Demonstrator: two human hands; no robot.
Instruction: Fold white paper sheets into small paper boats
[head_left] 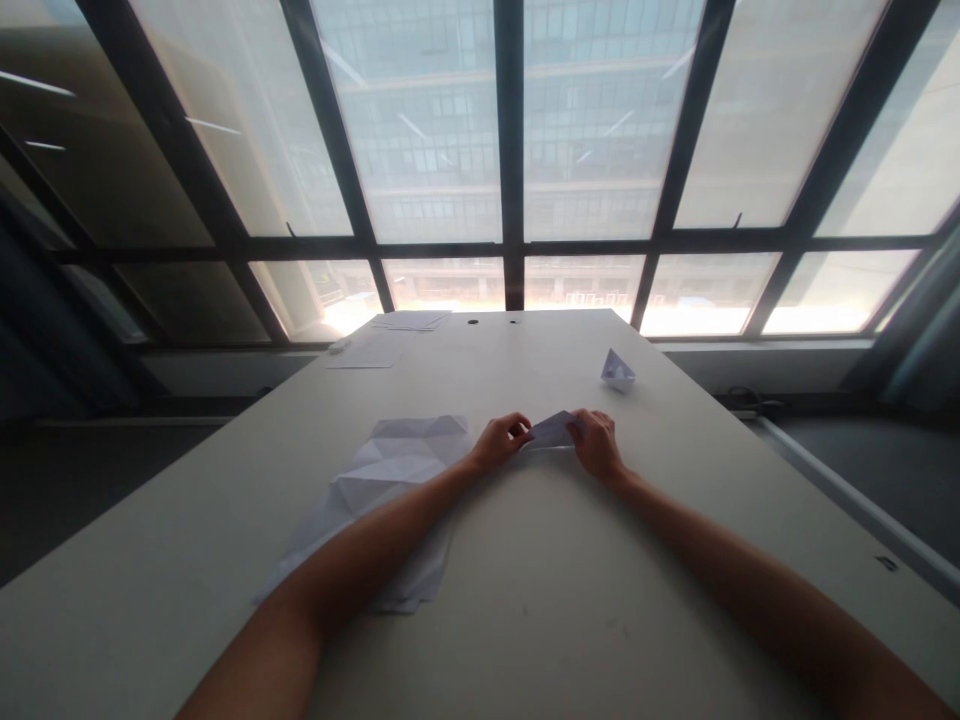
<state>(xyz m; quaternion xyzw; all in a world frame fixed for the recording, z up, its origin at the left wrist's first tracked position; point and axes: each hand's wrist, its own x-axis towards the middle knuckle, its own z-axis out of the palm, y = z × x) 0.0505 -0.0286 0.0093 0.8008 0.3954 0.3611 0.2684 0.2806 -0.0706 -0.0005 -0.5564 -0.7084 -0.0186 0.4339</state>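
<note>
Just above the table, a folded piece of white paper [553, 431] with a peaked top is held between my two hands. My left hand [502, 440] pinches its left corner with thumb and forefinger. At the other end, the fingers of my right hand [596, 442] are closed on its right side and cover part of it. Creased sheets of paper [405, 460] lie under and beside my left forearm, partly hidden by it. Farther off to the right stands a small folded paper boat [617, 371], apart from both hands.
The long white table [540, 580] reaches toward a wall of windows. Flat paper sheets [367, 350] lie at its far left, with a small pale object [339, 346] beside them. Two dark round spots mark the far end. Curtains hang at both sides.
</note>
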